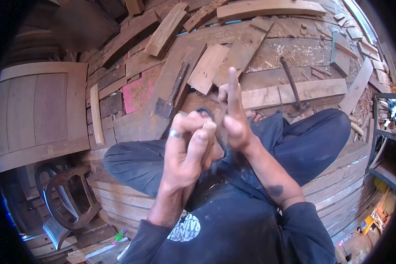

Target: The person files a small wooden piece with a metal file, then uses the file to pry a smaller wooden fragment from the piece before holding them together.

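Observation:
My left hand (pixel 185 147), with a ring on one finger, is raised in front of my lap. Its thumb and curled fingers pinch a small pale piece that looks like wood (pixel 210 126). Close beside it, my right hand (pixel 236 116) is held upright and seen nearly edge-on. Its fingers are stretched out, and I see nothing in it. A small gap separates the two hands. Beyond my left hand lies a hatchet (pixel 164 108) with a dark handle. Past my right hand, a long-handled tool (pixel 289 79) stands slanted among the boards.
Loose planks (pixel 209 66) and offcuts cover the floor ahead, with wood shavings on a pink patch (pixel 138 90). A panelled wooden door (pixel 42 110) is at left, above a curved wooden frame (pixel 70 198). A dark metal rack (pixel 383 145) stands at right. My crossed legs (pixel 312 141) flank the hands.

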